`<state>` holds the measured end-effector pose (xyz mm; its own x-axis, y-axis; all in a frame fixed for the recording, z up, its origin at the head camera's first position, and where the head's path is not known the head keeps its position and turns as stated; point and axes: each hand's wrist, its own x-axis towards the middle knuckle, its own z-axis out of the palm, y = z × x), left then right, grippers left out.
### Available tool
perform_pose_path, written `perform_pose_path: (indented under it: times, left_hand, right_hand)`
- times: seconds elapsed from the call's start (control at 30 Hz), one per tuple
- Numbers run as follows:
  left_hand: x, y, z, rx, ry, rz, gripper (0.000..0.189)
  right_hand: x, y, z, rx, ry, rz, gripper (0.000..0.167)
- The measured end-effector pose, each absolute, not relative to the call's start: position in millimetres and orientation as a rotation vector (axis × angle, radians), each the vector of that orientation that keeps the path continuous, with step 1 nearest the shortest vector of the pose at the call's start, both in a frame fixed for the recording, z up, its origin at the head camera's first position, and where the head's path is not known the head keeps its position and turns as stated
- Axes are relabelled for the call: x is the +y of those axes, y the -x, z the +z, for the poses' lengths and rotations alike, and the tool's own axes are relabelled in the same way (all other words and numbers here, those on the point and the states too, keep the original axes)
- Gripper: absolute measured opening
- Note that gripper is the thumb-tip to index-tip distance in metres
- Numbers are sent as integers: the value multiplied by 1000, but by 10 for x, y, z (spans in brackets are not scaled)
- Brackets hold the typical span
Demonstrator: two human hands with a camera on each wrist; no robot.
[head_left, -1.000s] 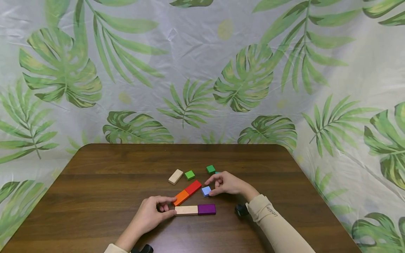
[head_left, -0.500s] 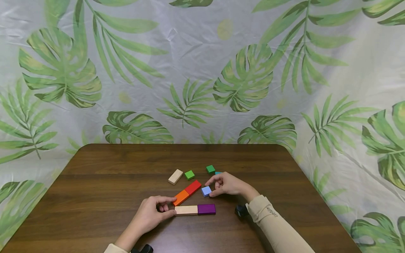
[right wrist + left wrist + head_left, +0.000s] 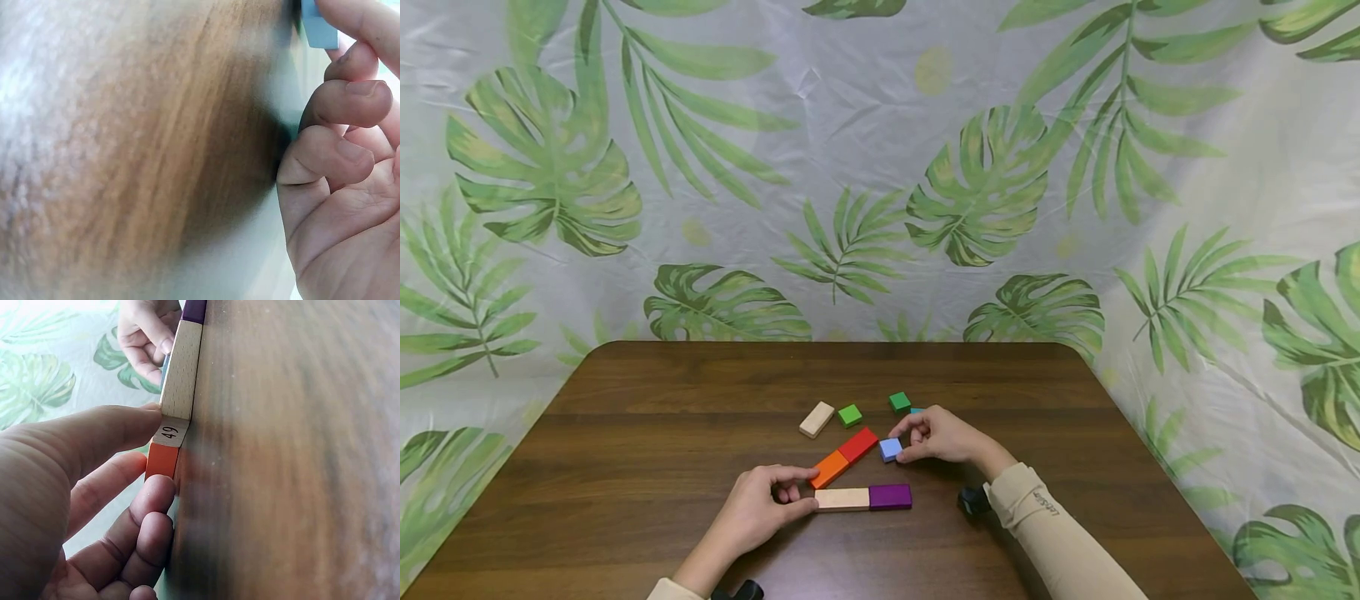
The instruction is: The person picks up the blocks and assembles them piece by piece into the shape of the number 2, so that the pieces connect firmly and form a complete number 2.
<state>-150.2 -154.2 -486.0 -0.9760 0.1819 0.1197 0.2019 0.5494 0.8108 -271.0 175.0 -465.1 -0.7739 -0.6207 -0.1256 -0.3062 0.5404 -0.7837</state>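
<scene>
My left hand (image 3: 752,507) rests at the left corner where two rows of blocks meet. Its thumb touches a plain wooden block (image 3: 842,499), marked 49 on its end, and its index finger touches an orange block (image 3: 830,469). Beyond the orange block lies a red block (image 3: 858,445), end to end with it. A purple block (image 3: 891,497) abuts the wooden one. Between thumb and index finger, my right hand (image 3: 946,437) pinches a small light blue block (image 3: 891,450) close to the red block's right end. The right wrist view shows only part of this light blue block (image 3: 320,28).
Behind the rows lie another plain wooden block (image 3: 817,419), a light green block (image 3: 850,416) and a dark green block (image 3: 899,402). A teal block (image 3: 916,410) is mostly hidden behind my right hand. The brown table (image 3: 700,392) ends at a leaf-patterned cloth (image 3: 850,167).
The light blue block has shifted slightly away from me and to the right, with my right fingers on it. My left hand and the two rows have stayed put.
</scene>
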Motion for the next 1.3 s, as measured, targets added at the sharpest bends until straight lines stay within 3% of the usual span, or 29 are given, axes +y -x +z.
perform_pose_path:
  times: [1.3]
  left_hand:
    - [-1548,1506,-4858,-2739,361,-1449,32]
  right_hand:
    - [1638,2811,-4621,2584,715,-1038,31]
